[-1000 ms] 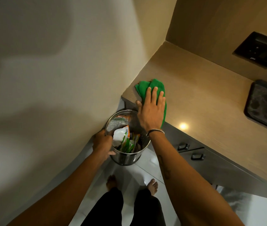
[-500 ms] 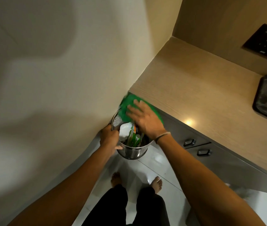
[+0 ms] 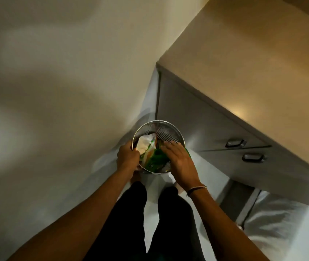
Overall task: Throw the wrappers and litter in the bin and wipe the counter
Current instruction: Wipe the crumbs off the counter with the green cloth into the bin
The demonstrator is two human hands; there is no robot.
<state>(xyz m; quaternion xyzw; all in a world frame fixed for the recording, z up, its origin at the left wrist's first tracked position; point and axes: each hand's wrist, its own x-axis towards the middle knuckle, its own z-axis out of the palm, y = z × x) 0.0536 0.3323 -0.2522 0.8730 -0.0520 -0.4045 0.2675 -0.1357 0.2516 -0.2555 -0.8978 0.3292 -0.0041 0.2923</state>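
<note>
A round metal mesh bin (image 3: 168, 129) hangs low in front of my legs, below the counter edge. My left hand (image 3: 127, 159) grips its left rim. White and orange wrappers (image 3: 144, 144) lie inside it. My right hand (image 3: 178, 159) sits over the bin's right side with a green cloth (image 3: 156, 159) under its fingers, the cloth partly inside the bin. The wooden counter (image 3: 253, 63) is up at the right, bare where I see it.
Grey cabinet drawers with two dark handles (image 3: 235, 143) stand under the counter, right of the bin. A beige wall fills the left. The pale tiled floor (image 3: 291, 223) lies below, with my black-trousered legs over it.
My right hand has pulled the green cloth off the counter's corner and down over the bin. The bin, held by my left hand, has dropped lower, and my view has tilted down.
</note>
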